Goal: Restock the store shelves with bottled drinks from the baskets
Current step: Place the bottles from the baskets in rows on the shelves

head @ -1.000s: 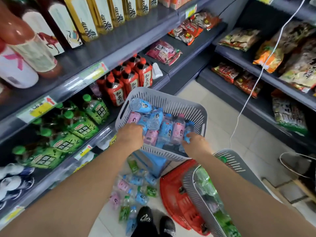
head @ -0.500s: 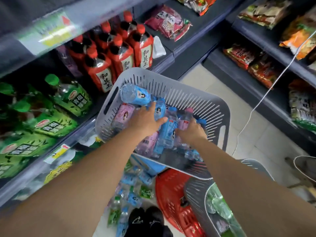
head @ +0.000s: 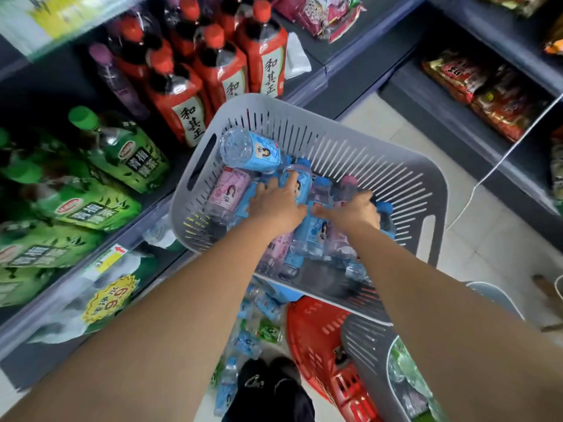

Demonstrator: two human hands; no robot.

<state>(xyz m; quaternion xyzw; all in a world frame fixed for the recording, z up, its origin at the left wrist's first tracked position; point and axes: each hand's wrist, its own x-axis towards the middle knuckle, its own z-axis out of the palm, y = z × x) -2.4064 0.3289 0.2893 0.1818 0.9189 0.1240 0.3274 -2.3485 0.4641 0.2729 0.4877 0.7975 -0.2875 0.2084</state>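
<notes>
A grey slotted basket (head: pixel 350 147) sits tilted in front of the lower drink shelf and holds several small bottles with blue and pink labels. My left hand (head: pixel 274 205) reaches into it, its fingers curled over a blue-labelled bottle (head: pixel 301 185). My right hand (head: pixel 353 213) is beside it among the bottles, thumb stretched left and fingers curled down around a pink-capped bottle (head: pixel 348 181). Another blue-labelled bottle (head: pixel 253 150) lies on top at the far left, with a pink-labelled one (head: pixel 228 193) below it. What the basket rests on is hidden.
The left shelf (head: pixel 307 86) carries large red-labelled bottles (head: pixel 189 117) and green tea bottles (head: pixel 128 153). On the floor are a red basket (head: pixel 316 345), a second grey basket (head: pixel 368 339) with green bottles, loose small bottles (head: pixel 256 330) and my shoes (head: pixel 274 388). Snack packets (head: pixel 487 95) fill the right shelves.
Both hands have left the basket's near rim and moved inside onto the bottles. The view has dropped lower and closer to the basket.
</notes>
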